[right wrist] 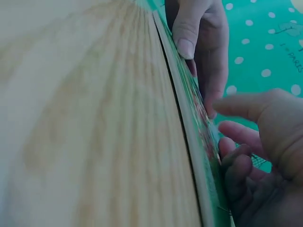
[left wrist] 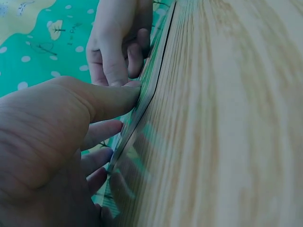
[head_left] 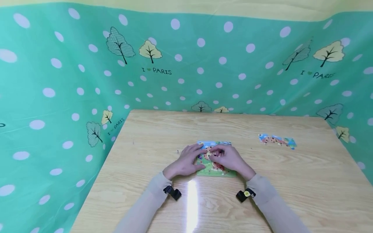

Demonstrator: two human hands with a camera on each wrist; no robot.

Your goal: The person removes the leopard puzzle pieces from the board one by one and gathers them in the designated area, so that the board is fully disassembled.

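Note:
A small jigsaw puzzle (head_left: pixel 215 171) in a thin tray lies flat on the table, showing a red-spotted animal on green grass under blue sky. My left hand (head_left: pixel 187 160) rests along its left side, fingers spread; in the left wrist view the thumb (left wrist: pixel 120 99) touches the tray's edge. From the right, my right hand (head_left: pixel 230 158) reaches over the puzzle's middle, thumb and bent forefinger close over the picture. The right wrist view shows a gap between this thumb (right wrist: pixel 241 106) and the curled fingers, with no thing visible there. Part of the picture is hidden under both hands.
Farther right on the wooden table (head_left: pixel 291 181) lie several loose puzzle pieces (head_left: pixel 275 140), some with red spots. A green dotted curtain (head_left: pixel 201 74) hangs behind the table and at its sides. Black wrist cameras (head_left: pixel 175 194) sit on both sleeves.

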